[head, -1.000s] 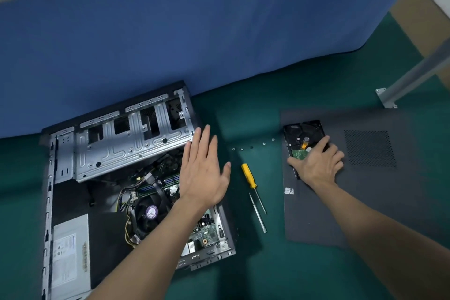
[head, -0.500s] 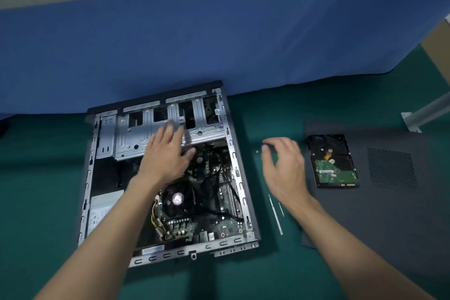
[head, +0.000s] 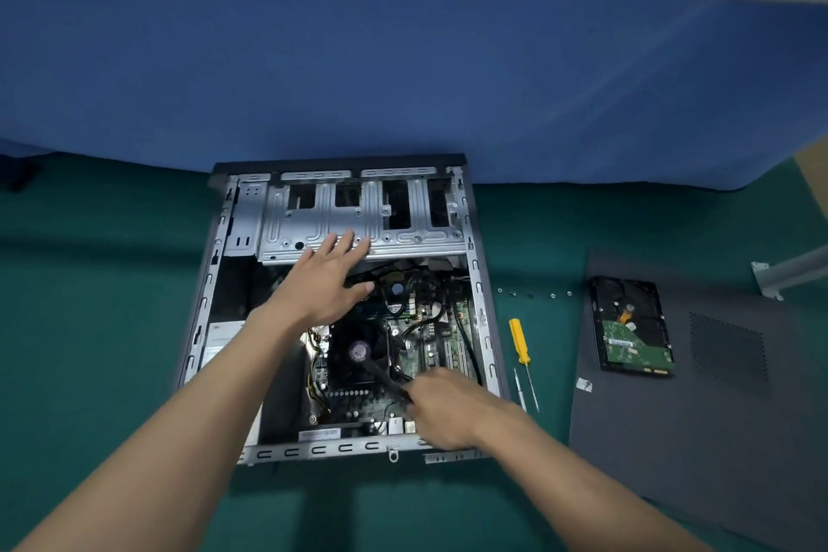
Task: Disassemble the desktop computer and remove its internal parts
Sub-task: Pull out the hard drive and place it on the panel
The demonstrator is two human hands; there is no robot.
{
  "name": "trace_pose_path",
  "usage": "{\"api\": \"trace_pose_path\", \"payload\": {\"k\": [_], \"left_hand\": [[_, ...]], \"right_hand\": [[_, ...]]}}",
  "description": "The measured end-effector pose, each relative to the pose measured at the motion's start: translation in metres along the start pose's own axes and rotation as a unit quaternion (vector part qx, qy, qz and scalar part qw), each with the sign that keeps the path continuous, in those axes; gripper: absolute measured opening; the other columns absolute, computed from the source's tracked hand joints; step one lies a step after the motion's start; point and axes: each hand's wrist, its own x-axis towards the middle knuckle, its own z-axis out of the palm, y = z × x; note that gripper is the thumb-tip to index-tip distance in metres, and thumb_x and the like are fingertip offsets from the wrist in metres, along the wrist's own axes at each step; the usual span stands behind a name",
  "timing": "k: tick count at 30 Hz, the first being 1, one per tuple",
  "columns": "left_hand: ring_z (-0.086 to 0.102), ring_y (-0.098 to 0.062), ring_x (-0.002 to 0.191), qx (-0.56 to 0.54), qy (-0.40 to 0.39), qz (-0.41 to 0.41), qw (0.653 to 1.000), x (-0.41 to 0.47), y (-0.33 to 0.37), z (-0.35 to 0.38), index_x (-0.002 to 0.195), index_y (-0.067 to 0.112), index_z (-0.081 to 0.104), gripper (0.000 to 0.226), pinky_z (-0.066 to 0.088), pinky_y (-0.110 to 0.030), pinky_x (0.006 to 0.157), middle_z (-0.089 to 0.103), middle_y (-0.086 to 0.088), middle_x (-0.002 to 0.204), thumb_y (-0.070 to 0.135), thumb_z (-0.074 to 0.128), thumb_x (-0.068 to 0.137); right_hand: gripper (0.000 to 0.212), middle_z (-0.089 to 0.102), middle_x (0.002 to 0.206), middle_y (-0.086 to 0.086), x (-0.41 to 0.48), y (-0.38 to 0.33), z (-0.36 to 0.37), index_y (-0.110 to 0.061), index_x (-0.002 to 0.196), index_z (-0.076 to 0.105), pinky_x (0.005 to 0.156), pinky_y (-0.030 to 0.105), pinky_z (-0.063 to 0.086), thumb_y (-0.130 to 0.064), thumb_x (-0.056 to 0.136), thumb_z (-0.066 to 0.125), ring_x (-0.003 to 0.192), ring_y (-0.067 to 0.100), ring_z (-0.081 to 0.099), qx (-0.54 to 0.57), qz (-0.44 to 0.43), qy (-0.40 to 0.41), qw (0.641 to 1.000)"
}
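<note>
The open desktop case [head: 204, 314] lies flat on the green table. Its silver drive cage [head: 403, 233] spans the far end. The motherboard [head: 443, 341] and the black CPU fan [head: 358, 350] sit in the middle. My left hand [head: 327, 278] rests with straight fingers on the cage's near edge. My right hand [head: 448, 408] is inside the case near its front right corner, fingers curled round a black cable [head: 385, 376] beside the fan. The removed hard drive [head: 631, 323] lies board-up on the dark side panel [head: 717, 439].
A yellow-handled screwdriver [head: 519, 345] and a thin metal tool [head: 519, 390] lie right of the case. Several small screws [head: 531, 294] sit in a row beyond them. A blue partition [head: 403, 81] stands behind the table. A grey metal bracket [head: 779, 273] is at the far right.
My right hand left the hard drive on the side panel, crossed over the screwdriver and came down into the case onto a black cable. My left hand moved up to the drive cage.
</note>
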Motion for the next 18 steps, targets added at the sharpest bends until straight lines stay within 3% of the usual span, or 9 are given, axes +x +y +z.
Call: {"api": "trace_pose_path", "payload": {"k": [3,6,9,11,13,16,18], "left_hand": [[-0.008,-0.013,0.148,-0.045,-0.018,0.003,0.999,0.001,-0.003,-0.007,0.154,0.031,0.011,0.065,-0.006,-0.037,0.118,-0.002,0.004,0.161,0.040,0.046,0.100],[-0.006,-0.011,0.148,-0.082,-0.031,0.004,0.996,0.001,-0.007,-0.013,0.153,0.032,0.017,0.062,-0.006,-0.035,0.117,0.001,0.008,0.161,0.037,0.048,0.100],[-0.004,-0.008,0.147,-0.121,-0.035,0.005,0.992,0.002,-0.010,-0.016,0.151,0.034,0.023,0.058,-0.005,-0.032,0.116,0.005,0.011,0.160,0.035,0.049,0.100],[-0.003,-0.007,0.147,-0.143,-0.039,0.006,0.989,0.002,-0.012,-0.017,0.151,0.033,0.026,0.056,-0.005,-0.032,0.116,0.007,0.012,0.160,0.033,0.049,0.100],[-0.003,-0.008,0.147,-0.160,-0.041,0.006,0.986,0.002,-0.014,-0.018,0.151,0.033,0.027,0.056,-0.004,-0.034,0.117,0.008,0.013,0.160,0.032,0.050,0.100],[-0.003,-0.007,0.147,-0.161,-0.039,0.016,0.986,0.001,-0.015,-0.018,0.151,0.031,0.027,0.056,-0.003,-0.033,0.118,0.008,0.012,0.160,0.031,0.050,0.100],[-0.003,-0.007,0.147,-0.156,-0.041,0.023,0.987,0.002,-0.015,-0.018,0.151,0.030,0.026,0.056,-0.003,-0.032,0.118,0.007,0.011,0.160,0.031,0.049,0.100]], "right_hand": [[0.017,0.050,0.079,0.004,0.000,0.000,-0.009,-0.011,0.081,0.050,0.052,0.029,0.042,-0.013,0.096,0.043,0.064,0.020,0.051,0.012,0.013,-0.035,0.999],[0.021,0.048,0.077,0.002,0.004,-0.004,-0.014,-0.014,0.074,0.046,0.052,0.024,0.042,-0.001,0.091,0.043,0.064,0.014,0.050,0.049,0.052,-0.087,0.994],[0.022,0.049,0.082,-0.001,0.005,0.001,-0.024,-0.006,0.094,0.056,0.044,0.019,0.039,0.007,0.084,0.041,0.063,0.009,0.050,0.102,0.074,-0.144,0.982],[0.035,0.055,0.100,0.004,0.008,0.004,-0.027,-0.001,0.110,0.056,0.060,0.024,0.051,0.011,0.083,0.037,0.076,0.011,0.060,0.184,0.087,-0.141,0.969],[0.025,0.059,0.102,0.008,0.013,0.002,-0.026,-0.001,0.094,0.059,0.075,0.026,0.056,0.009,0.089,0.036,0.087,0.014,0.066,0.289,0.132,-0.050,0.947],[0.028,0.060,0.071,0.004,0.030,0.001,-0.021,-0.006,0.070,0.054,0.047,0.011,0.046,0.001,0.094,0.042,0.056,0.008,0.058,0.294,0.213,0.159,0.918],[0.032,0.049,0.062,0.002,0.041,0.004,-0.016,-0.006,0.063,0.045,0.035,0.008,0.035,0.002,0.094,0.044,0.047,0.005,0.047,0.250,0.251,0.219,0.909]]}}
